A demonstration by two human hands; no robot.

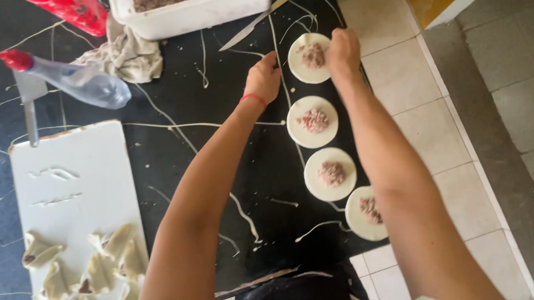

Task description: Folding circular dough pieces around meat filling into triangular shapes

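Reaching toward the top of the frame, both hands meet at the farthest dough round [309, 58], which lies flat on the black counter [216, 128] with a lump of minced filling in its middle. The right hand [342, 51] touches the round's right edge, fingers curled down onto it; whether it pinches the dough I cannot tell. The left hand [263, 77], a red band at its wrist, rests just left of the round with fingers bent, close to the edge but not clearly gripping.

Below it three more filled rounds [312, 121] run in a line toward the lower right, the last partly hidden by the right forearm. At upper centre sits a white tub [197, 12] of filling, a knife [253, 22] beside it, a crumpled cloth [125, 53] to its left. A clear bottle [74, 78] with a red cap lies at upper left. Folded dumplings [95, 271] crowd a white board [71, 180] at lower left.
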